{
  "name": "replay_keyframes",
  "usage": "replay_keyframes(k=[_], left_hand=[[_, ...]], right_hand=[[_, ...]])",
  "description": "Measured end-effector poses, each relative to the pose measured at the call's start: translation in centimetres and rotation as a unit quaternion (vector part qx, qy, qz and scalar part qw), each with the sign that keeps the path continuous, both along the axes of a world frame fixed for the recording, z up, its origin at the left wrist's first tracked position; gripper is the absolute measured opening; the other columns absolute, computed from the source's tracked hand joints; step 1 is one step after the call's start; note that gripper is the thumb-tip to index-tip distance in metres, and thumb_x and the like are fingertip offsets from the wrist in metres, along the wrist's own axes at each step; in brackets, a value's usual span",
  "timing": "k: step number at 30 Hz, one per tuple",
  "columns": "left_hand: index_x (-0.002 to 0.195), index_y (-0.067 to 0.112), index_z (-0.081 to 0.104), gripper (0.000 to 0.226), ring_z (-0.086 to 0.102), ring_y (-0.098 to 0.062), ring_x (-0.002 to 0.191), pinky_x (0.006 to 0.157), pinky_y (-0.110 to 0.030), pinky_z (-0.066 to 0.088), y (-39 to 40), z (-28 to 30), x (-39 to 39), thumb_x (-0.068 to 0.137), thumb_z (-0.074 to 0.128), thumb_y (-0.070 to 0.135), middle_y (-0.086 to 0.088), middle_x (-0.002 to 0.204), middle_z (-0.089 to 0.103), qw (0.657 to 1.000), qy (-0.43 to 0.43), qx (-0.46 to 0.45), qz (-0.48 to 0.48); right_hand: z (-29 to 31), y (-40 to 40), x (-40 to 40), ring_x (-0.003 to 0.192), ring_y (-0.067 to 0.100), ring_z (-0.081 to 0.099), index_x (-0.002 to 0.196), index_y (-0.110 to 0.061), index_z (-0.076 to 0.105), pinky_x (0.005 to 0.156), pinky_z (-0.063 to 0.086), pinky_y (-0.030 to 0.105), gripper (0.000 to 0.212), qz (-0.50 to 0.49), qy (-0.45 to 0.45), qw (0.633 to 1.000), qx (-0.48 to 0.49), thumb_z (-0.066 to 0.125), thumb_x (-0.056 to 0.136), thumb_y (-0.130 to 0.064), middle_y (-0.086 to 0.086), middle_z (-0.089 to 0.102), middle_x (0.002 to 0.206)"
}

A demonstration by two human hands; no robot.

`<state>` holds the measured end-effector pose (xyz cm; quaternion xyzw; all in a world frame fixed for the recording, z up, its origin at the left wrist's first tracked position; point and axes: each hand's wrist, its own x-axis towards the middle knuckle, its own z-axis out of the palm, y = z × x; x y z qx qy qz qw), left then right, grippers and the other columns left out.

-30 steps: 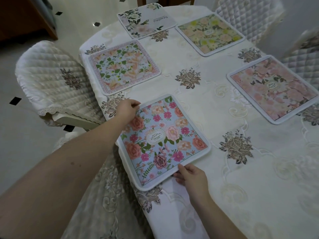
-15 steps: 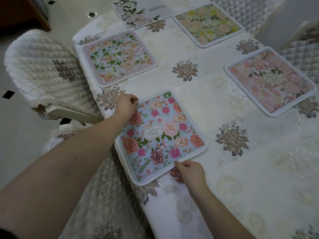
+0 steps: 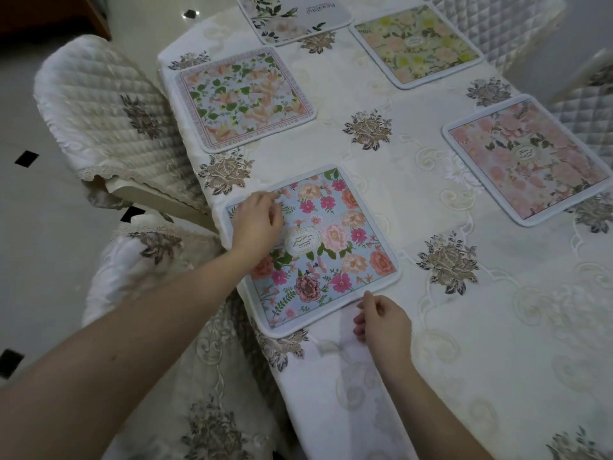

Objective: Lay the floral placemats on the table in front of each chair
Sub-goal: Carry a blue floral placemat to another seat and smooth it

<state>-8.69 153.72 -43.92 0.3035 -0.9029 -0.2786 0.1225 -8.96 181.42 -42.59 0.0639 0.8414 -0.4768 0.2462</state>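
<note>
Since a second ago, the left hand [image 3: 257,224] has been slid from the far-left corner of the blue floral placemat [image 3: 326,247] onto its printed face, and the right hand [image 3: 381,322] has been drawn just off the near edge. The placemat is laid flat at the near-left edge of the worktop [image 3: 398,180], before the nearer quilted chair [image 3: 139,260], likely so it is squared to that seat. The left grip is loosely apart, fingers resting on the mat as if smoothing it. The right grip is curled loosely and nothing appears clamped, though blur hides its fingertips. Four other placemats lie farther along, among them the leaf-print placemat [image 3: 245,97] and the pink placemat [image 3: 530,161].
</note>
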Motion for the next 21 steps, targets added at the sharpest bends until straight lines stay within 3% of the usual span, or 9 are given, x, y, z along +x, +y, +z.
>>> replay_keyframes(k=[3,5,7,10,15,18,21], left_hand=[[0.139,0.010,0.051,0.041,0.037,-0.029,0.139,0.115,-0.049,0.028,2.8,-0.7,2.4,0.101,0.047,0.022,-0.009,0.147,0.047,0.999,-0.021,-0.005,-0.024],[0.147,0.013,0.041,0.046,0.023,-0.025,0.147,0.121,-0.049,0.016,4.6,-1.1,3.5,0.103,0.042,0.025,-0.007,0.157,0.035,0.999,-0.042,0.000,-0.023],[0.152,0.014,0.033,0.049,0.016,-0.022,0.150,0.123,-0.045,0.007,6.3,-1.6,4.1,0.104,0.036,0.025,-0.006,0.161,0.027,0.998,-0.059,-0.004,-0.017],[0.155,0.016,0.025,0.053,0.009,-0.019,0.151,0.118,-0.034,-0.011,8.2,-2.2,3.9,0.103,0.034,0.023,-0.003,0.164,0.019,0.997,-0.067,-0.028,0.012],[0.157,0.014,0.017,0.055,0.005,-0.020,0.152,0.122,-0.040,-0.008,11.0,-3.9,4.9,0.105,0.029,0.028,-0.007,0.165,0.013,0.986,-0.134,-0.090,0.039],[0.157,0.016,0.017,0.058,0.009,-0.019,0.152,0.123,-0.040,-0.005,11.3,-4.4,5.6,0.102,0.023,0.035,-0.006,0.164,0.015,0.979,-0.164,-0.111,0.049],[0.157,0.020,0.017,0.060,0.011,-0.019,0.152,0.124,-0.040,0.005,11.1,-4.5,6.5,0.101,0.023,0.043,-0.005,0.164,0.017,0.976,-0.169,-0.128,0.042]], right_hand=[[0.7,-0.5,-1.0,0.061,0.016,0.065,0.080,-0.025,0.063,0.054,0.048,0.026,0.025,0.040,0.104,0.994,0.021,0.050,0.100,-0.034,-0.003,0.066,0.066],[1.1,-1.5,-2.3,0.080,0.014,0.064,0.100,-0.026,0.066,0.062,0.045,0.022,0.019,0.110,0.172,0.978,0.034,0.047,0.101,-0.030,-0.010,0.066,0.087],[1.0,-3.2,-3.6,0.105,0.012,0.058,0.127,-0.018,0.061,0.084,0.044,0.025,0.031,0.199,0.223,0.954,0.041,0.042,0.103,-0.024,-0.009,0.062,0.113],[-0.5,-7.0,-5.3,0.137,0.023,0.042,0.146,-0.009,0.043,0.115,0.031,0.035,0.044,0.315,0.268,0.908,0.071,0.039,0.103,-0.014,0.009,0.049,0.148],[-4.4,-10.1,-6.4,0.153,0.020,0.009,0.157,-0.011,0.014,0.124,0.005,0.037,0.063,0.451,0.312,0.819,0.171,0.041,0.102,-0.026,0.005,0.013,0.166],[-5.7,-9.4,-6.6,0.153,0.018,0.008,0.158,-0.015,0.013,0.124,0.003,0.039,0.061,0.464,0.350,0.785,0.214,0.020,0.103,-0.041,0.002,0.012,0.166],[-6.0,-8.3,-7.8,0.153,0.019,0.010,0.158,-0.020,0.013,0.124,0.006,0.043,0.065,0.476,0.356,0.777,0.207,0.019,0.100,-0.050,0.002,0.014,0.166]])
